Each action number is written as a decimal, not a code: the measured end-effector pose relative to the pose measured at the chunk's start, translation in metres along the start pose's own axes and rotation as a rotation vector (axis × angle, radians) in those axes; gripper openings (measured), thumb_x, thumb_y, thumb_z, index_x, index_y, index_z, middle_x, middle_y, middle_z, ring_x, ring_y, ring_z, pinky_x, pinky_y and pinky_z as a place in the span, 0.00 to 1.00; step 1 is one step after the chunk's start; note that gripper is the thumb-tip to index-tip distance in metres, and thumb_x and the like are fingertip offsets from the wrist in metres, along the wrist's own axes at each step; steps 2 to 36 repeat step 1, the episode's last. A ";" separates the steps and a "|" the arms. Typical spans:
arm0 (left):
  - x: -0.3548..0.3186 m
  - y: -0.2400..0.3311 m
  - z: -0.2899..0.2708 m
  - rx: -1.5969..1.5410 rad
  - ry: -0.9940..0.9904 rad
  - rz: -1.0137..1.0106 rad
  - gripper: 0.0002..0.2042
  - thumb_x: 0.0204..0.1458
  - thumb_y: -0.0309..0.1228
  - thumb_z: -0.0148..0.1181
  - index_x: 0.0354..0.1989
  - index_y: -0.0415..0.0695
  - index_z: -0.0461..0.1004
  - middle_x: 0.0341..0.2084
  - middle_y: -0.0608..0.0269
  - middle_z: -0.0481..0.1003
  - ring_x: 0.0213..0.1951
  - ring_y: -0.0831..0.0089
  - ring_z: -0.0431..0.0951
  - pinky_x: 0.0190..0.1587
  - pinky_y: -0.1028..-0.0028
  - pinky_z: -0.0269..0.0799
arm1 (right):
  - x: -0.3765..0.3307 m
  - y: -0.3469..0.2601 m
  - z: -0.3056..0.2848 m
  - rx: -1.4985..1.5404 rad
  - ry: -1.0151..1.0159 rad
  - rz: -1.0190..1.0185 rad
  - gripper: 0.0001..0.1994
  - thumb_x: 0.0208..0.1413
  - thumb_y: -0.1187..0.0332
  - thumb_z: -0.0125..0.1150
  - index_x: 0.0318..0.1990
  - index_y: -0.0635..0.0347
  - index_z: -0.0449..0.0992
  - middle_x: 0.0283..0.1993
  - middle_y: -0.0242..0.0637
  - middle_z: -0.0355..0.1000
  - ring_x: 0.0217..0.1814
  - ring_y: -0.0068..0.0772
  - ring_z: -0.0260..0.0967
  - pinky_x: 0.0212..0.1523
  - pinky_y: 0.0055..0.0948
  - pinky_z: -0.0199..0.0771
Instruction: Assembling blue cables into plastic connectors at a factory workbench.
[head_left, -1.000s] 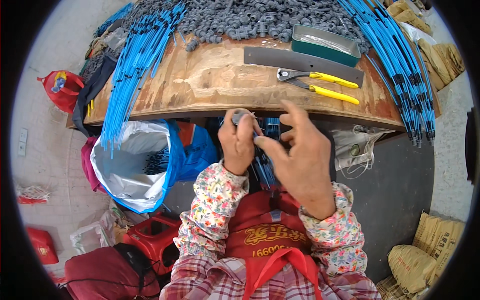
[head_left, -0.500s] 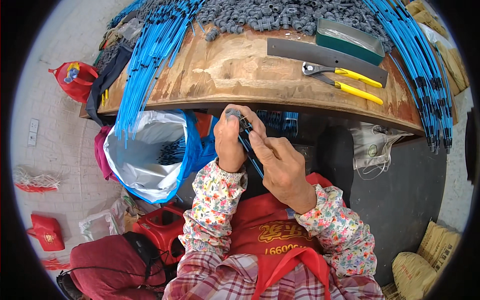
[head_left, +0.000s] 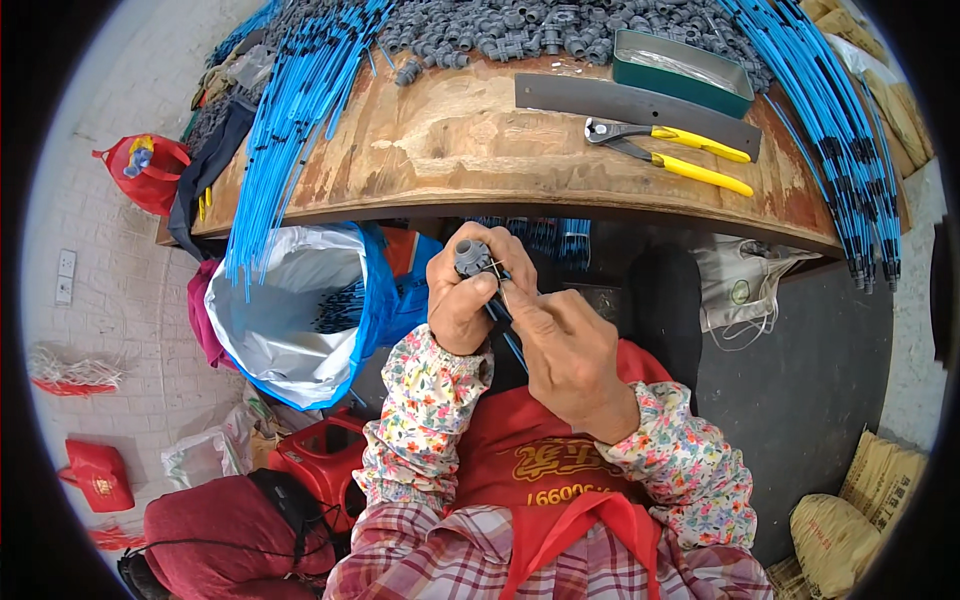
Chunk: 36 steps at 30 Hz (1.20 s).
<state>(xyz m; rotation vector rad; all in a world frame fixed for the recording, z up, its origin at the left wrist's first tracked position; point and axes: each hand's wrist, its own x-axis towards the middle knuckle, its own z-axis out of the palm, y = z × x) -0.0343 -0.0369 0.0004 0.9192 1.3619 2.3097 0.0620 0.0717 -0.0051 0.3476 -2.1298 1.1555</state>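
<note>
The small grey plastic fitting (head_left: 470, 257) sits pinched in the left hand (head_left: 463, 300), held in the air over the lap, just below the front edge of the worn wooden bench (head_left: 450, 150). A thin blue tube (head_left: 507, 335) runs down from the fitting between the two hands. The left fingers are closed around the fitting, with the thumb pressed across its side. The right hand (head_left: 570, 355) lies just beside it, its fingers closed on the tube close to the fitting; how far the tube is seated in the fitting is hidden by the fingers.

To do this step well, I judge that the tube should be gripped close to its end so that it does not buckle, kept in line with the fitting's opening, and pushed straight while the left hand holds the fitting firm.

To the left hangs an open white and blue plastic sack (head_left: 290, 310) with dark pieces inside. On the bench lie yellow-handled pliers (head_left: 670, 155), a flat grey strip (head_left: 640, 105), a shallow green tin tray (head_left: 680, 70), a heap of grey plastic fittings (head_left: 520, 25), and bundles of blue tubes on the left (head_left: 300, 110) and on the right (head_left: 830, 120).
</note>
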 end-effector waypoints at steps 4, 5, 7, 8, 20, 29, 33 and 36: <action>-0.001 0.000 0.000 -0.026 -0.006 -0.003 0.17 0.47 0.41 0.55 0.32 0.37 0.62 0.20 0.53 0.68 0.25 0.65 0.68 0.30 0.69 0.67 | 0.000 0.001 -0.005 0.027 -0.031 0.033 0.26 0.41 0.80 0.57 0.54 0.63 0.69 0.36 0.45 0.65 0.32 0.41 0.65 0.28 0.33 0.69; -0.001 0.000 0.000 -0.026 -0.006 -0.003 0.17 0.47 0.41 0.55 0.32 0.37 0.62 0.20 0.53 0.68 0.25 0.65 0.68 0.30 0.69 0.67 | 0.000 0.001 -0.005 0.027 -0.031 0.033 0.26 0.41 0.80 0.57 0.54 0.63 0.69 0.36 0.45 0.65 0.32 0.41 0.65 0.28 0.33 0.69; -0.001 0.000 0.000 -0.026 -0.006 -0.003 0.17 0.47 0.41 0.55 0.32 0.37 0.62 0.20 0.53 0.68 0.25 0.65 0.68 0.30 0.69 0.67 | 0.000 0.001 -0.005 0.027 -0.031 0.033 0.26 0.41 0.80 0.57 0.54 0.63 0.69 0.36 0.45 0.65 0.32 0.41 0.65 0.28 0.33 0.69; -0.001 0.000 0.000 -0.026 -0.006 -0.003 0.17 0.47 0.41 0.55 0.32 0.37 0.62 0.20 0.53 0.68 0.25 0.65 0.68 0.30 0.69 0.67 | 0.000 0.001 -0.005 0.027 -0.031 0.033 0.26 0.41 0.80 0.57 0.54 0.63 0.69 0.36 0.45 0.65 0.32 0.41 0.65 0.28 0.33 0.69; -0.001 0.000 0.000 -0.026 -0.006 -0.003 0.17 0.47 0.41 0.55 0.32 0.37 0.62 0.20 0.53 0.68 0.25 0.65 0.68 0.30 0.69 0.67 | 0.000 0.001 -0.005 0.027 -0.031 0.033 0.26 0.41 0.80 0.57 0.54 0.63 0.69 0.36 0.45 0.65 0.32 0.41 0.65 0.28 0.33 0.69; -0.001 0.000 0.000 -0.026 -0.006 -0.003 0.17 0.47 0.41 0.55 0.32 0.37 0.62 0.20 0.53 0.68 0.25 0.65 0.68 0.30 0.69 0.67 | 0.000 0.001 -0.005 0.027 -0.031 0.033 0.26 0.41 0.80 0.57 0.54 0.63 0.69 0.36 0.45 0.65 0.32 0.41 0.65 0.28 0.33 0.69; -0.001 0.000 0.000 -0.026 -0.006 -0.003 0.17 0.47 0.41 0.55 0.32 0.37 0.62 0.20 0.53 0.68 0.25 0.65 0.68 0.30 0.69 0.67 | 0.000 0.001 -0.005 0.027 -0.031 0.033 0.26 0.41 0.80 0.57 0.54 0.63 0.69 0.36 0.45 0.65 0.32 0.41 0.65 0.28 0.33 0.69; -0.001 0.000 0.000 -0.026 -0.006 -0.003 0.17 0.47 0.41 0.55 0.32 0.37 0.62 0.20 0.53 0.68 0.25 0.65 0.68 0.30 0.69 0.67 | 0.000 0.001 -0.005 0.027 -0.031 0.033 0.26 0.41 0.80 0.57 0.54 0.63 0.69 0.36 0.45 0.65 0.32 0.41 0.65 0.28 0.33 0.69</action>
